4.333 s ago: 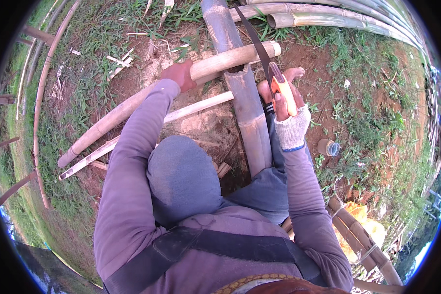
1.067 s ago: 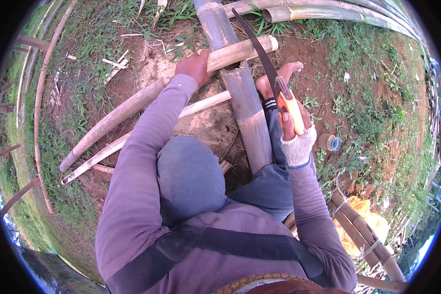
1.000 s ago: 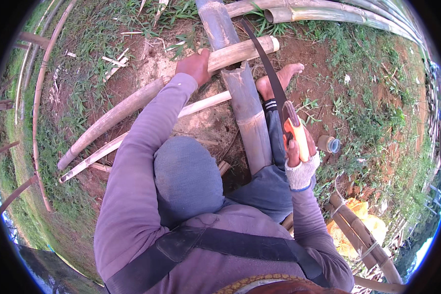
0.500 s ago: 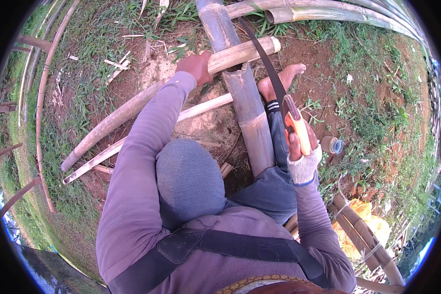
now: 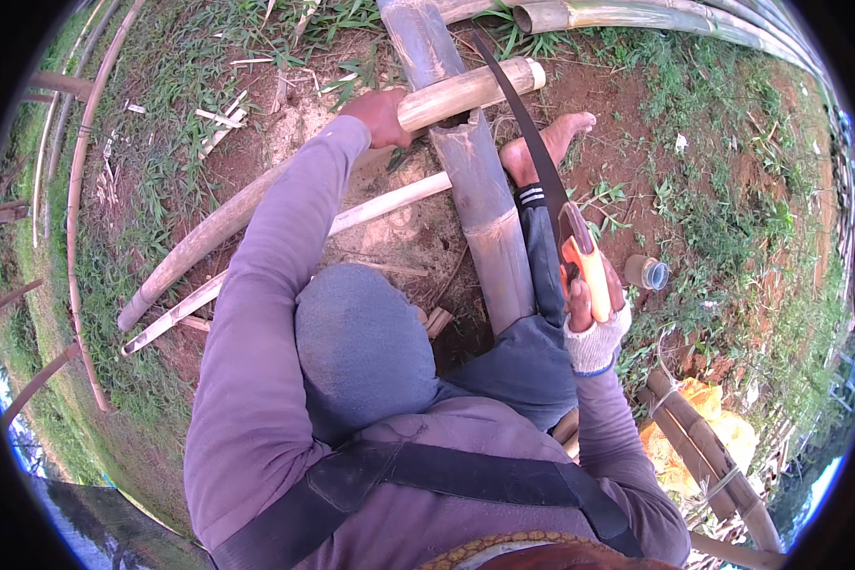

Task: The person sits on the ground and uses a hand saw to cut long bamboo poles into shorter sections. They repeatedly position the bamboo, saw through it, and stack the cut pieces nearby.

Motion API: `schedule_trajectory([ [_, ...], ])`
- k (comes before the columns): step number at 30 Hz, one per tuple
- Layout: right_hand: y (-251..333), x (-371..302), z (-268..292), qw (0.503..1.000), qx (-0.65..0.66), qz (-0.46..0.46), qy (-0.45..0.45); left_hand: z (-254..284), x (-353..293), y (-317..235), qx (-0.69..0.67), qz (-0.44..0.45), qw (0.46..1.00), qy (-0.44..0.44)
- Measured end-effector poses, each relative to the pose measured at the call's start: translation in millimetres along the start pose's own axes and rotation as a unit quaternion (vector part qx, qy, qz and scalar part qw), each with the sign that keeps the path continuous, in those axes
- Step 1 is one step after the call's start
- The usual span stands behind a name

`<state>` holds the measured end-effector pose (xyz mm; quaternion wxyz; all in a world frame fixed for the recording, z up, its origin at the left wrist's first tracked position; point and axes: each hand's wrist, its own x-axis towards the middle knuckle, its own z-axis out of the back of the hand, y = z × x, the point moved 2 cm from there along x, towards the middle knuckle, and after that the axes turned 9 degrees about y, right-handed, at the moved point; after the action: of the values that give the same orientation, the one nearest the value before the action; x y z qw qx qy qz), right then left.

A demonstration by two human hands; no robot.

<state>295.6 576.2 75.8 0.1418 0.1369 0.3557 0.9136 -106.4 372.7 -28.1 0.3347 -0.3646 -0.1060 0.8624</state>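
Note:
A pale bamboo pole (image 5: 465, 93) lies across a thick grey bamboo log (image 5: 489, 209), near the log's broken-edged notch. My left hand (image 5: 378, 118) is wrapped round the pole just left of the log. In my right hand (image 5: 595, 302), partly covered by a whitish knitted glove, is a curved handsaw (image 5: 532, 133) gripped by its orange handle. Its dark blade points up and away, and overlaps the pole's cut end in view; whether it touches cannot be told. A thinner split bamboo piece (image 5: 389, 205) lies below the pole, running to the log.
My bare foot (image 5: 546, 150) rests right of the log, and a glass jar (image 5: 648, 274) stands beyond my right hand. Long bamboo poles (image 5: 617, 17) lie at the far right. Tied bamboo (image 5: 698, 432) and an orange bag (image 5: 731, 437) are at lower right.
My right hand and the saw have shifted slightly nearer and to the right. The pole's cut end has moved a little farther away, with my left hand still round the pole.

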Motion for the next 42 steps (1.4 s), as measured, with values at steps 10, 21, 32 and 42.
schedule_trajectory([
  [10, 20, 121, -34, 0.999, 0.000, 0.043, -0.031, 2, 18, -3, -0.032, -0.052, 0.998, 0.027],
  [21, -9, 65, -24, 0.999, 0.041, -0.017, -0.016, 6, 33, 6, -0.134, -0.072, 0.981, 0.122],
  [32, -1, -31, 21, 0.997, 0.029, -0.060, 0.026, 7, 30, 19, -0.181, -0.045, 0.964, 0.188],
  [42, 15, 89, -25, 0.991, 0.129, -0.028, -0.032, -7, -16, -31, 0.045, 0.029, 0.991, -0.119],
])
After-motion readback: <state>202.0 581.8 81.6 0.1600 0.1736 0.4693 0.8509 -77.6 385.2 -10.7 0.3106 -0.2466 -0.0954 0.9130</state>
